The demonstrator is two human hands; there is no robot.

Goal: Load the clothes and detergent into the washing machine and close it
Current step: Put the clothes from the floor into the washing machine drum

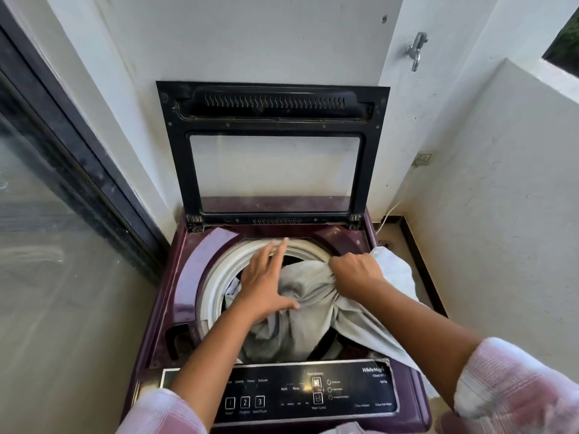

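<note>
A purple top-loading washing machine stands before me with its black-framed glass lid raised upright against the wall. A light grey cloth fills the white-rimmed drum opening, and part of it drapes over the machine's right side. My right hand is clenched on a bunched fold of the cloth at the drum's right rim. My left hand lies flat on the cloth, fingers spread and thumb pressing into it. No detergent is in view.
The black control panel runs along the machine's near edge under my forearms. A dark-framed glass door stands to the left. White walls close in behind and to the right, with a tap and a white cable.
</note>
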